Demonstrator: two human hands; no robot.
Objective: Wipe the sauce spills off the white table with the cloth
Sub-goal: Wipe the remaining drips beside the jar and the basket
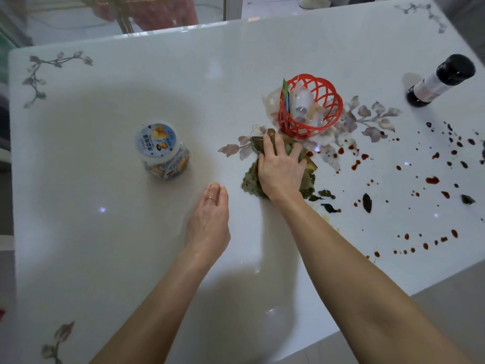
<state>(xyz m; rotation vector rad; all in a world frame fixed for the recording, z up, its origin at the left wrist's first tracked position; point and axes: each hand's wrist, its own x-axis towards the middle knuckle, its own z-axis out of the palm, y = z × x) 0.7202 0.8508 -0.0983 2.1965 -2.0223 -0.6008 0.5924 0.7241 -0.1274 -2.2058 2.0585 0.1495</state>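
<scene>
My right hand (282, 168) lies flat on a crumpled olive-green cloth (250, 181), pressing it onto the white table (118, 232) just in front of the red basket. Red-brown and dark sauce drops (433, 179) are scattered over the table to the right of the cloth, with several dark smears (367, 202) close to my right forearm. My left hand (210, 219) rests on the table left of the cloth, fingers together, holding nothing; a ring shows on one finger.
A red lattice basket (311, 106) with plastic packets stands just behind the cloth. A lidded snack jar (162, 151) stands to the left. A dark sauce bottle (441, 80) stands at the far right. The table's right edge runs diagonally close to the spills.
</scene>
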